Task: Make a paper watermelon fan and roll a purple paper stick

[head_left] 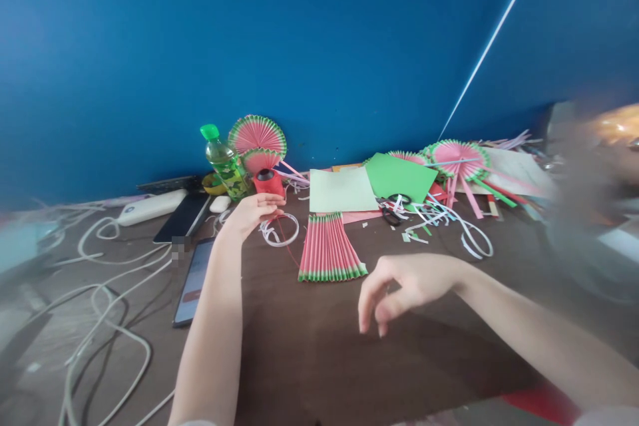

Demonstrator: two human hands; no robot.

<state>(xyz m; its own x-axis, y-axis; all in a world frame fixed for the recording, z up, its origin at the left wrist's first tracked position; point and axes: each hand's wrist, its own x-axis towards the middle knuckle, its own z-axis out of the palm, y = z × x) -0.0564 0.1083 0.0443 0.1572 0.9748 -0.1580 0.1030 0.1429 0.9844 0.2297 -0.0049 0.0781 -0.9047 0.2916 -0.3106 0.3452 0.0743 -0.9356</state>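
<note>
Near the centre of the frame, the pleated paper (332,249), pink with green edges, lay on the table (299,346). Left of centre, the left hand (254,213) had its fingers extended against the red spool (274,184); whether they gripped it, I cannot tell. Red thread (290,251) ran from near that hand toward the paper, crossing a white coil (297,229). Right of centre, the right hand (404,283) hung with loosely bent fingers, thumb apart, just beside the paper's lower right corner. Above the paper were a pale sheet (343,191) and a green sheet (402,176), with scissors (391,215) below the green one. At left lay a phone (196,283).
</note>
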